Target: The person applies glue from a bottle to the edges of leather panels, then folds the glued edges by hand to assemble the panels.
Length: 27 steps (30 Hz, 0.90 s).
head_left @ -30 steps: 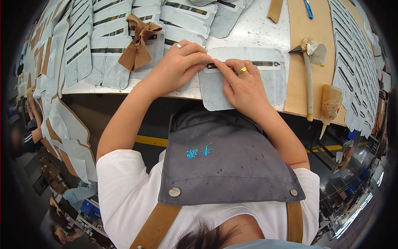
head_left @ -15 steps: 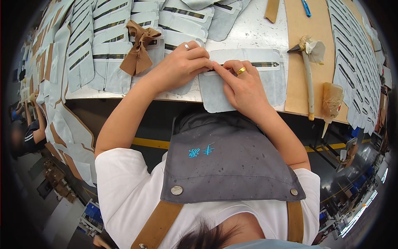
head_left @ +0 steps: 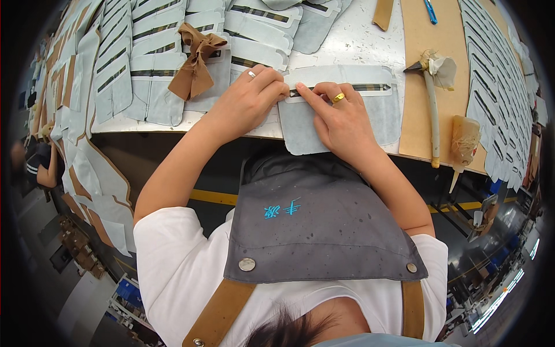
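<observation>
A pale grey leather-like panel (head_left: 341,126) lies flat at the table's near edge, with a long slot across its upper part. Dark checked material (head_left: 370,88) shows through that slot. My right hand (head_left: 347,118) rests on the panel, its index finger stretched out and pressing at the slot's left end, the other fingers bent. Just beyond the panel's left edge is my left hand (head_left: 247,104), fingers curled and thumb side hidden; whatever is pinched there cannot be made out. A small gap separates the two hands' fingertips.
Overlapping slotted panels (head_left: 153,69) cover the table's left and back, with a crumpled brown cloth (head_left: 196,63) on top. On the right lie a hammer (head_left: 430,110), a glue bottle (head_left: 464,139), a blue pen-like tool (head_left: 430,11) and more rows of panels (head_left: 491,87).
My left hand has drawn slightly left and down, away from my right fingertip, which it was touching. My right index finger stays at the slot's end.
</observation>
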{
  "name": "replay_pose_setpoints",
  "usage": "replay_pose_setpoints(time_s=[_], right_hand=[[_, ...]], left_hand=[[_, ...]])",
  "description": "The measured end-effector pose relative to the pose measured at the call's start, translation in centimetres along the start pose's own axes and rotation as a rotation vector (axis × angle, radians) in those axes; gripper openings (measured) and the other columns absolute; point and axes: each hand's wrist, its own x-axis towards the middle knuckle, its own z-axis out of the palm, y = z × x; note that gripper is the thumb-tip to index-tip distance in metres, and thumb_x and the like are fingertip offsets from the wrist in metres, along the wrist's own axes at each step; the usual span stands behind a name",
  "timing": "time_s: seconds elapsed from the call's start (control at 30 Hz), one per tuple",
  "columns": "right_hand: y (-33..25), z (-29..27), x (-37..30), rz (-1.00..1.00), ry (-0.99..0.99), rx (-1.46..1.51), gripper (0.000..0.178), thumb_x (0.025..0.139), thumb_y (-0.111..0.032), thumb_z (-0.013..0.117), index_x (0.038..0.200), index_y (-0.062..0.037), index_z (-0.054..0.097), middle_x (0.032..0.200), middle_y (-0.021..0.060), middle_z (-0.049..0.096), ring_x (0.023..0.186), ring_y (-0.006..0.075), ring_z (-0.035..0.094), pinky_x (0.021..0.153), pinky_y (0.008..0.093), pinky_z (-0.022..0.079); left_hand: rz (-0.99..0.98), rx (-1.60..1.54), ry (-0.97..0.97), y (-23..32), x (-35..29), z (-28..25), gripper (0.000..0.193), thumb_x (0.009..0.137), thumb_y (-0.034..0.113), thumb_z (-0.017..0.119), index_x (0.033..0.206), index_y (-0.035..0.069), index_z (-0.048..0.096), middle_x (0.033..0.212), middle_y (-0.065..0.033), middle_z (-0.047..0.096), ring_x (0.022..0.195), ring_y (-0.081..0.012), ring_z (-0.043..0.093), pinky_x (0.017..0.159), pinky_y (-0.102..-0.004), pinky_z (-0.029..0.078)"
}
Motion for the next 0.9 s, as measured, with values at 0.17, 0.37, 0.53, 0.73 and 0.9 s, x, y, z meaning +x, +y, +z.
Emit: replay_pose_setpoints(time_s=[0.17, 0.37, 0.53, 0.73, 0.9], right_hand=[[0.0, -0.1, 0.0, 0.022, -0.012, 0.018, 0.044, 0.076, -0.005, 0.062, 0.120, -0.0110, 0.062, 0.109, 0.0019, 0.057, 0.095, 0.0231, 0.053, 0.082, 0.0363, 0.045], [0.3, 0.2, -0.2, -0.034, -0.019, 0.015, 0.042, 0.077, -0.005, 0.064, 0.117, -0.0154, 0.064, 0.109, 0.0017, 0.057, 0.096, 0.0219, 0.053, 0.082, 0.0367, 0.044], [0.2, 0.1, -0.2, -0.097, -0.009, -0.051, 0.042, 0.076, -0.007, 0.064, 0.117, -0.0169, 0.065, 0.108, 0.0009, 0.055, 0.096, 0.0208, 0.052, 0.080, 0.0350, 0.043], [-0.2, 0.1, -0.1, -0.132, -0.023, -0.194, 0.043, 0.076, -0.008, 0.061, 0.119, -0.0158, 0.062, 0.108, 0.0011, 0.054, 0.096, 0.0199, 0.052, 0.078, 0.0346, 0.042], [-0.3, 0.0, -0.1, -0.113, -0.063, -0.182, 0.044, 0.075, -0.007, 0.060, 0.119, -0.0163, 0.062, 0.110, 0.0011, 0.055, 0.098, 0.0198, 0.052, 0.081, 0.0348, 0.041]], left_hand=[[-0.125, -0.099, 0.110, 1.7, -1.2, -0.1, 0.019, 0.080, 0.003, 0.069, 0.097, 0.003, 0.060, 0.108, -0.0085, 0.060, 0.098, -0.0288, 0.058, 0.084, -0.0377, 0.048], [-0.127, -0.057, 0.120, 2.5, -1.9, 0.1, 0.020, 0.078, 0.006, 0.071, 0.097, 0.004, 0.064, 0.111, -0.0070, 0.062, 0.103, -0.0274, 0.059, 0.086, -0.0381, 0.047], [-0.142, -0.052, 0.129, 2.4, -2.1, 0.3, 0.020, 0.077, 0.006, 0.072, 0.097, 0.005, 0.066, 0.111, -0.0058, 0.063, 0.104, -0.0260, 0.059, 0.087, -0.0369, 0.046], [-0.141, -0.031, 0.124, 2.4, -2.2, 0.3, 0.022, 0.077, 0.007, 0.072, 0.098, 0.007, 0.067, 0.111, -0.0048, 0.063, 0.104, -0.0253, 0.059, 0.088, -0.0361, 0.045], [-0.199, -0.097, 0.111, 2.5, -1.8, 0.3, 0.027, 0.077, 0.005, 0.071, 0.104, 0.005, 0.065, 0.112, -0.0057, 0.062, 0.102, -0.0266, 0.057, 0.087, -0.0376, 0.046]])
